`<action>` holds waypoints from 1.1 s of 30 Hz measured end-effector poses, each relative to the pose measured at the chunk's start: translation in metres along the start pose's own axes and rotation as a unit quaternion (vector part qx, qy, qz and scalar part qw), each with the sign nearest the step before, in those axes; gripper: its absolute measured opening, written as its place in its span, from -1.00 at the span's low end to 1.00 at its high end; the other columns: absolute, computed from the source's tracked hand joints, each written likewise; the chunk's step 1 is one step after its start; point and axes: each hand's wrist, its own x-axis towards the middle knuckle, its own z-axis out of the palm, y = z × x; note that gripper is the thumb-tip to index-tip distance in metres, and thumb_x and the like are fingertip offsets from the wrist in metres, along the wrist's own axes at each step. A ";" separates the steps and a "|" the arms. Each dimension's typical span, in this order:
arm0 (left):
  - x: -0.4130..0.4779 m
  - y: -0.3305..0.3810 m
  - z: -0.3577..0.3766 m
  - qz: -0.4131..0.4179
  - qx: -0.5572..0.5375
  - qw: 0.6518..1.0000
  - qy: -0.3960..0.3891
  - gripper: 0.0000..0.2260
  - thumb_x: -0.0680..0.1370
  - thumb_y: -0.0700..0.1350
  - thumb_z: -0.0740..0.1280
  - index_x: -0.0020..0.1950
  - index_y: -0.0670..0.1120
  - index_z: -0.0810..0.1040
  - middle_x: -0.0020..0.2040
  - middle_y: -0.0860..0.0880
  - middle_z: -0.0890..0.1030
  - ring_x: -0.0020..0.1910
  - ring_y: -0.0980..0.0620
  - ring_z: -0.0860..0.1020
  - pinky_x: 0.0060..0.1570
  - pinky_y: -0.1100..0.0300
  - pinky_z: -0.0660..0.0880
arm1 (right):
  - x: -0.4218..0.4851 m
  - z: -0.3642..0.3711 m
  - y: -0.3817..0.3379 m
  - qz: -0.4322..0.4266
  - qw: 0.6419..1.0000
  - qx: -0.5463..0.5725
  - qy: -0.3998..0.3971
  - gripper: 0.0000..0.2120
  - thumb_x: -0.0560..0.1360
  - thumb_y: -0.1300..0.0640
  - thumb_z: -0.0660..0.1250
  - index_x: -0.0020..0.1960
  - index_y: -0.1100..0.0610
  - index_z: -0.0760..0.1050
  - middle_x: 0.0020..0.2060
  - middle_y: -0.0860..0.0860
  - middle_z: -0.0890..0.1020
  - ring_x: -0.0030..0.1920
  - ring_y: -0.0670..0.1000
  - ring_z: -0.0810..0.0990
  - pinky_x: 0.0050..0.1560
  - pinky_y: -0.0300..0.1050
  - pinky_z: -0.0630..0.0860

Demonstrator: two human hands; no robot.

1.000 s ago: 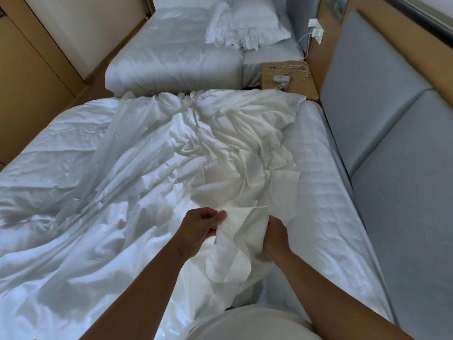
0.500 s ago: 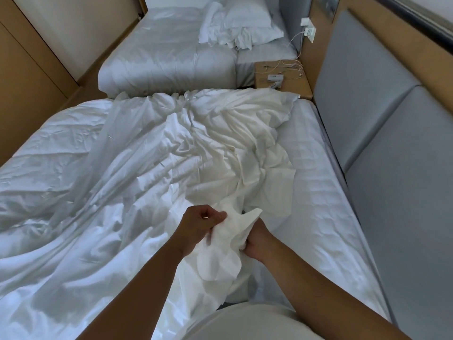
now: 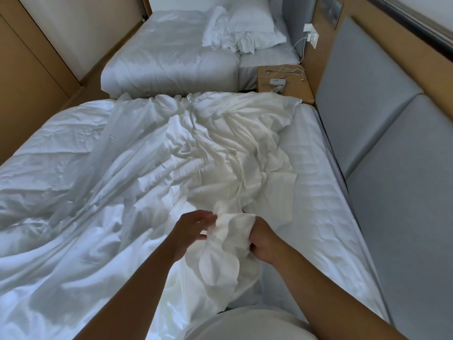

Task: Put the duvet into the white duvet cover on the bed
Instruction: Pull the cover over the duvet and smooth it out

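One duvet cover (white, crumpled)

Two beds, two hands, one pillow

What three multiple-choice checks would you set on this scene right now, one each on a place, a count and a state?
1. Where does the nightstand stand?
A) against the left wall
B) between the near bed and the far bed, beside the padded wall
C) at the foot of one bed

2. How many beds are in view?
A) two
B) one
C) three

3. What is the right hand doing?
A) lying flat on the mattress
B) holding a pillow
C) gripping a bunch of the duvet cover

Answers:
1 B: it fills the gap between the beds at the wall end.
2 A: only the near and far bed show.
3 C: its fingers curl round the white fabric.
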 end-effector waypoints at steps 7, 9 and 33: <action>0.003 0.022 0.021 -0.029 0.005 0.995 -0.094 -0.57 0.42 -0.06 0.46 0.03 -0.42 0.53 -0.11 -0.19 0.54 -0.12 -0.07 0.53 -0.09 0.12 0.55 | 0.000 0.006 0.005 -0.047 0.996 -0.073 0.018 -0.82 0.53 -0.10 0.41 0.06 -0.04 0.66 -0.15 -0.01 0.75 -0.11 0.02 0.73 -0.19 -0.12 0.61; 0.003 0.020 0.026 -0.008 -0.017 0.995 -0.095 -0.65 0.44 -0.09 0.46 -0.02 -0.39 0.57 -0.12 -0.17 0.55 -0.12 -0.08 0.51 -0.09 0.10 0.51 | 0.003 0.003 0.003 -0.054 0.994 -0.089 0.031 -0.85 0.54 -0.10 0.40 0.00 -0.05 0.66 -0.21 -0.03 0.75 -0.21 -0.04 0.72 -0.29 -0.20 0.58; -0.016 0.022 0.046 0.029 0.163 0.979 0.117 -0.69 0.54 0.10 0.44 -0.19 -0.11 0.52 -0.28 0.02 0.56 -0.29 0.08 0.49 -0.23 0.24 0.43 | -0.004 -0.025 -0.028 -0.040 0.985 -0.158 -0.058 -0.81 0.62 0.10 0.29 0.06 0.14 0.66 -0.17 0.08 0.71 -0.22 0.00 0.67 -0.29 -0.15 0.55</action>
